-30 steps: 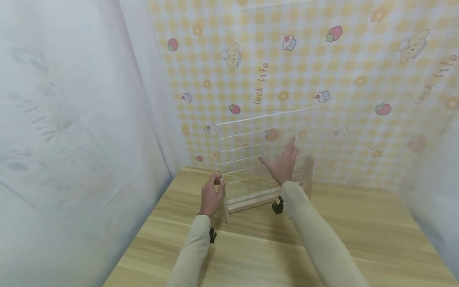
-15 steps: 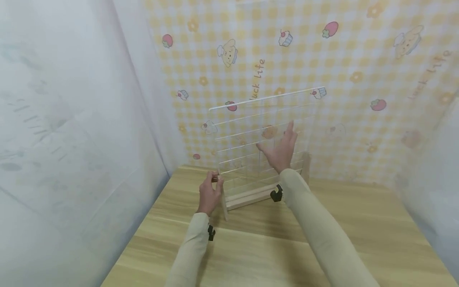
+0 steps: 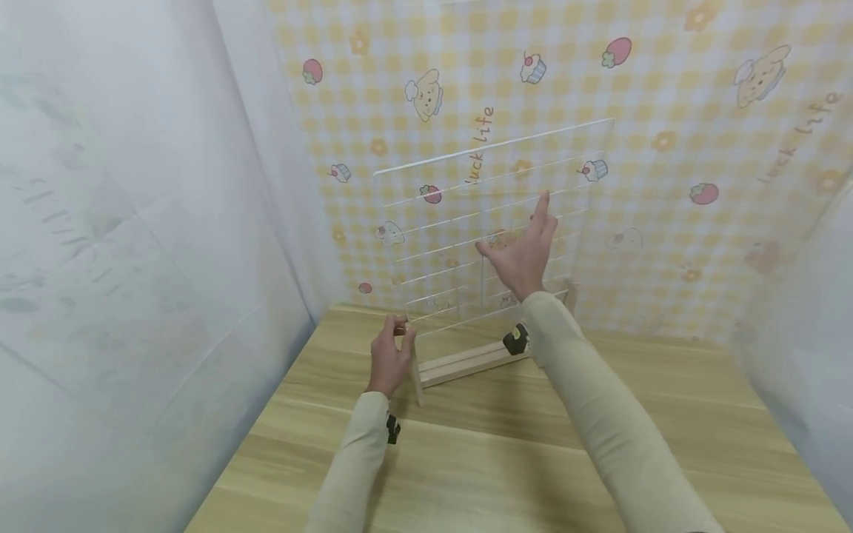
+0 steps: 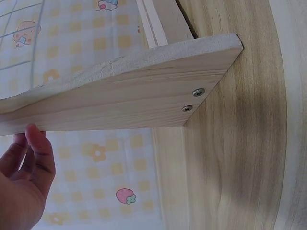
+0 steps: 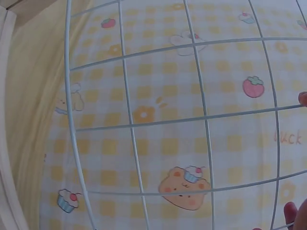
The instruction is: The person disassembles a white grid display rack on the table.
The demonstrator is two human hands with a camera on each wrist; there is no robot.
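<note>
A white wire grid panel (image 3: 493, 147) stands slanted above a pale wooden stand (image 3: 466, 364). Its lowest wire is apart from the base rail. My right hand (image 3: 525, 255) holds the panel near its middle, thumb and forefinger spread; fingertips (image 5: 290, 211) show at the wires in the right wrist view. My left hand (image 3: 390, 357) pinches the edge of the stand's left side post (image 4: 134, 103) between thumb and fingers. Two metal screws (image 4: 198, 92) sit in that post's lower end. My right arm hides part of the stand's right side.
The stand rests on a wood-grain table (image 3: 493, 459). Close behind hangs a yellow checked cloth (image 3: 666, 96) with printed cartoons. A white curtain (image 3: 133, 222) lines the left side, with another white cloth (image 3: 826, 318) at the right.
My right hand has moved upward with the wire grid panel, and a gap has opened between its bottom wire and the base rail. My left hand stays on the side post.
</note>
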